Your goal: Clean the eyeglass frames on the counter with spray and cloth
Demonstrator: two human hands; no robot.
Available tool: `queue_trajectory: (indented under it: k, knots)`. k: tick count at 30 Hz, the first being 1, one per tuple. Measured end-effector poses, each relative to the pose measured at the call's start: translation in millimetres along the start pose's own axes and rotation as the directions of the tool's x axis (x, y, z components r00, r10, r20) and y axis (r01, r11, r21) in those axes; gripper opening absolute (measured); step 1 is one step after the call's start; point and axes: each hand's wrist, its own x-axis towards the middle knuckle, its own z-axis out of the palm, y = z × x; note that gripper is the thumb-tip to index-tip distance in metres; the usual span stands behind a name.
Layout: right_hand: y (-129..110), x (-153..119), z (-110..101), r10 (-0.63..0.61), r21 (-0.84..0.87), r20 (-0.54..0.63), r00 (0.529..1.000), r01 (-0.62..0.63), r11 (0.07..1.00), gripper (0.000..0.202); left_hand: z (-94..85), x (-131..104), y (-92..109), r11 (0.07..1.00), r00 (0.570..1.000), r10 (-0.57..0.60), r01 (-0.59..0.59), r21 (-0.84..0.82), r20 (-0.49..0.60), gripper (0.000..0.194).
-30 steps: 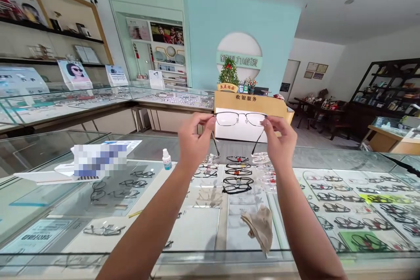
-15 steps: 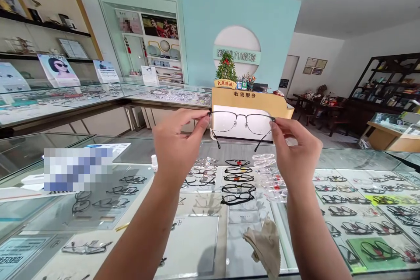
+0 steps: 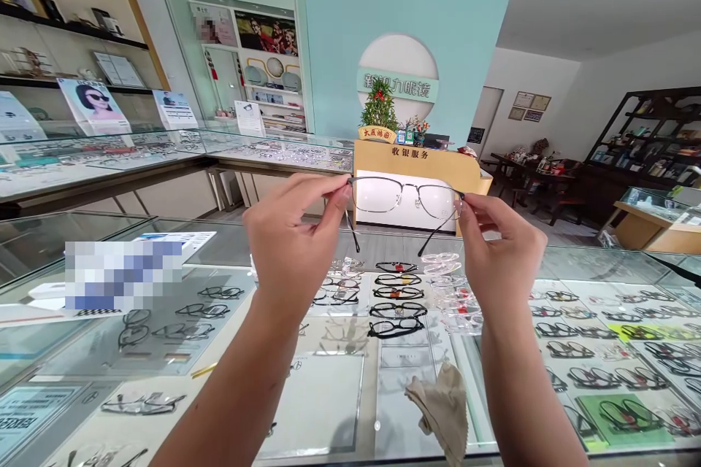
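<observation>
Left hand (image 3: 293, 237): between eight and nine o'clock, the dial centred on the bridge of the eyeglasses (image 3: 410, 186); thumb and fingers (image 3: 335, 208) pinch the frame's left end. An outward pull, unmatched opposite, could strain the hinge.
Row of dark frames (image 3: 399, 293): at six o'clock, below the held pair; a slip of either pinch could drop the eyeglasses onto these or onto the glass surface (image 3: 318, 398).
Eyeglasses, hazard: held raised above the surface, between the two hands; uneven wrist turns could twist the bridge, and a fingertip straying inward could smear the lenses (image 3: 377, 197).
Eyeglasses, axis: long axis nearly level, running from nine to just past three o'clock, right end slightly lower; temples (image 3: 353, 233) unfolded below the rims, the left tip toward five, the right toward seven or eight. Which face is toward the viewer cannot be told with certainty.
Cloth (image 3: 441, 405): crumpled, near six o'clock, well apart from both hands.
Right hand (image 3: 504, 244): at four o'clock; thumb and fingers closed on the right end; loosening here alone would let that end sag.
</observation>
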Motion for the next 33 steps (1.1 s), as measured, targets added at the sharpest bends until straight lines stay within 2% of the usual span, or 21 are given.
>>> queue_trajectory:
  k: [7,11,15,18,22,26,29,33]
  knots:
    - [-7.0,0.3,-2.5,-0.014,-0.018,0.021,1.000,0.014,1.000,0.017,-0.4,-0.6,0.6,1.000,1.000,-0.007,0.007,0.017,0.003,0.015]
    - [-11.7,0.7,-3.6,-0.005,-0.055,0.036,0.999,0.007,0.998,0.017,-1.0,0.4,-0.5,0.999,0.999,0.002,-0.004,0.045,0.039,0.024]
    - [-15.4,0.5,-7.4,-0.008,-0.098,0.076,0.997,0.015,0.995,0.018,-0.1,2.0,0.4,0.997,0.989,0.030,-0.039,0.062,0.142,0.035]
    - [-15.3,-0.9,-8.7,0.004,-0.084,0.105,0.994,0.004,0.996,0.023,1.6,1.0,4.4,1.000,0.978,0.003,-0.008,0.024,0.210,0.036]
    - [-10.7,-1.6,-6.9,0.051,-0.019,0.053,0.997,-0.050,0.999,0.025,4.6,-2.2,9.5,0.997,0.975,-0.055,0.064,-0.035,0.215,0.036]
    - [-6.6,-0.1,-6.0,0.083,0.054,-0.006,0.997,-0.082,0.995,0.016,6.4,-4.6,11.1,0.995,0.967,-0.055,0.073,-0.062,0.249,0.047]
    - [-5.8,0.3,-5.6,0.107,0.077,-0.042,0.993,-0.104,0.992,0.008,7.0,-5.9,12.3,0.995,0.971,-0.061,0.078,-0.063,0.230,0.045]
    - [-4.9,0.3,-4.0,0.130,0.098,-0.058,0.990,-0.124,0.987,0.009,7.5,-7.4,14.0,0.996,0.980,-0.066,0.076,-0.047,0.188,0.043]
